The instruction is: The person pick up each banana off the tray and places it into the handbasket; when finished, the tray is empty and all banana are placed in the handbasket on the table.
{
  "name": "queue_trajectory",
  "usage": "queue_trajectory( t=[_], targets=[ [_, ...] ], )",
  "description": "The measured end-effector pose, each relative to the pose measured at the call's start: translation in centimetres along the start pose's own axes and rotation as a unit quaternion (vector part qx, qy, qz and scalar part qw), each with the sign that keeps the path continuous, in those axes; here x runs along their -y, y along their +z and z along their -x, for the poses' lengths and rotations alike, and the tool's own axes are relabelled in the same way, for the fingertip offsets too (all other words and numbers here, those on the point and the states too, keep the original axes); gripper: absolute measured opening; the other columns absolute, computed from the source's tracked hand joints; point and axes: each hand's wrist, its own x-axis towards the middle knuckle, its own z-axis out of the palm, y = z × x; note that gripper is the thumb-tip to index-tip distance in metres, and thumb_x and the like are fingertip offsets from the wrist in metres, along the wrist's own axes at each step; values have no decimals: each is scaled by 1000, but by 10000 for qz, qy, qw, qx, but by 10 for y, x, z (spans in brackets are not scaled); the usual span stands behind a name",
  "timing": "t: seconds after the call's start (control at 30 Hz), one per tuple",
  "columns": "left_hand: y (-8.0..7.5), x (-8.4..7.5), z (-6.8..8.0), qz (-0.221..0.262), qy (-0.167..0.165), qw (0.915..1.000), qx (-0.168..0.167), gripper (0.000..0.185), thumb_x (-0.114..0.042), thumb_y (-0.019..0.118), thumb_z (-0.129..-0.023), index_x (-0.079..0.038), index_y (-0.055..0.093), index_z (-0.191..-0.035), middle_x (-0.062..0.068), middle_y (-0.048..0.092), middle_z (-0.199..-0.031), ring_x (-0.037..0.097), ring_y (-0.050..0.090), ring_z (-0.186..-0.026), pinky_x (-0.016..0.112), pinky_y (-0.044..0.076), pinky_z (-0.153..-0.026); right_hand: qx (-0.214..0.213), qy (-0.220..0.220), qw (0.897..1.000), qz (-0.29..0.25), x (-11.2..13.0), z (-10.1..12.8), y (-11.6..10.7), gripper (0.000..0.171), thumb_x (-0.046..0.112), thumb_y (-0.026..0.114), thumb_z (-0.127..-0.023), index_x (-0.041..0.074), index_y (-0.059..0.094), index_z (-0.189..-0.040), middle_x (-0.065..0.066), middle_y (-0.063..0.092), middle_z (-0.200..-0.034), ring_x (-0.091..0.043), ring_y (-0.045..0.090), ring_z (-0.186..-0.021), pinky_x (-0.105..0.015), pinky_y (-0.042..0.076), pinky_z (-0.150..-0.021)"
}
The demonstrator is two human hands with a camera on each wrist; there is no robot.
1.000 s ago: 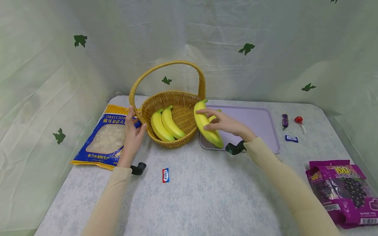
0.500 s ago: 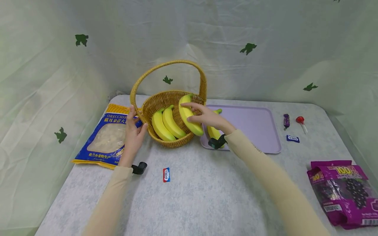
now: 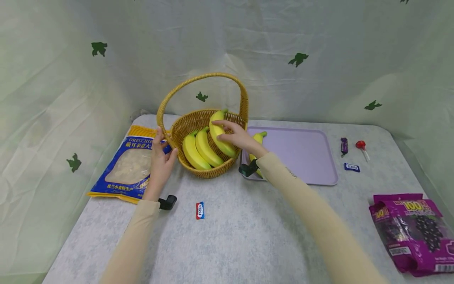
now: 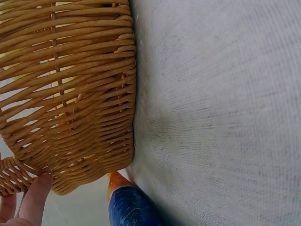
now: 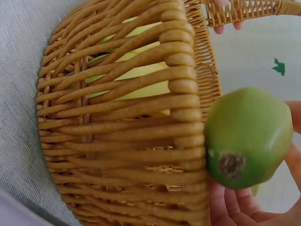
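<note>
A wicker basket [image 3: 191,122] with a tall handle stands at the back of the table, with two yellow bananas [image 3: 200,149] lying in it. My right hand [image 3: 237,137] grips a third banana [image 3: 220,134] over the basket's right side; its green tip [image 5: 248,136] fills the right wrist view beside the basket wall [image 5: 127,141]. My left hand [image 3: 160,156] holds the basket's left rim at the foot of the handle; a fingertip [image 4: 34,200] touches the weave [image 4: 70,94]. One more banana [image 3: 258,139] lies on the lilac tray [image 3: 305,156].
A blue and yellow pasta bag [image 3: 129,165] lies left of the basket. A small blue-red sweet [image 3: 200,210] lies in front. Right of the tray are a purple sweet [image 3: 342,145], a red lollipop [image 3: 361,146] and a blue sweet [image 3: 351,167]. A purple grape-candy bag [image 3: 415,230] sits at the right edge.
My right hand has lifted a banana off the tray and carried it left, over the basket rim. My left hand has stayed on the basket.
</note>
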Motion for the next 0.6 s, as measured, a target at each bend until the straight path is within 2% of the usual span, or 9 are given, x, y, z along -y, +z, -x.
queue_trajectory(
  t=[0.27,0.37,0.47,0.5,0.6],
  targets=[
    [-1,-1,1,-29,-10,10000,-7,87,2,50,-96,-49,5,-149,24,16,-149,46,39,-126,60,43,-92,60,292,9971,704,-2,-14,8,50,14,59,-93,17,48,-142,-6,47,-140,-23,43,-120,-38,41,-93],
    [-1,0,2,-12,-15,10000,-15,86,2,50,-96,-50,5,-149,24,17,-148,46,38,-126,61,43,-92,218,364,9943,981,-2,-17,11,49,13,58,-93,16,49,-141,-10,46,-141,-26,43,-122,-39,41,-95],
    [0,1,2,-3,-2,10000,-26,86,1,50,-97,-51,5,-149,23,17,-149,46,39,-126,61,43,-92,353,378,9899,1323,-1,-19,14,49,10,58,-92,13,50,-140,-14,47,-140,-26,44,-119,-35,40,-91],
    [-1,-4,2,0,5,10000,-26,86,2,50,-97,-50,6,-149,25,17,-149,47,39,-125,62,43,-92,381,393,9879,1450,-2,-19,16,50,10,57,-92,13,50,-140,-14,47,-140,-27,42,-122,-36,39,-93],
    [0,-6,1,-2,-5,10000,-21,87,6,49,-96,-46,5,-150,27,14,-149,49,38,-125,63,42,-92,489,457,9810,1820,-1,-21,19,49,10,57,-91,12,50,-140,-15,48,-140,-32,32,-133,-37,30,-107]
  ],
)
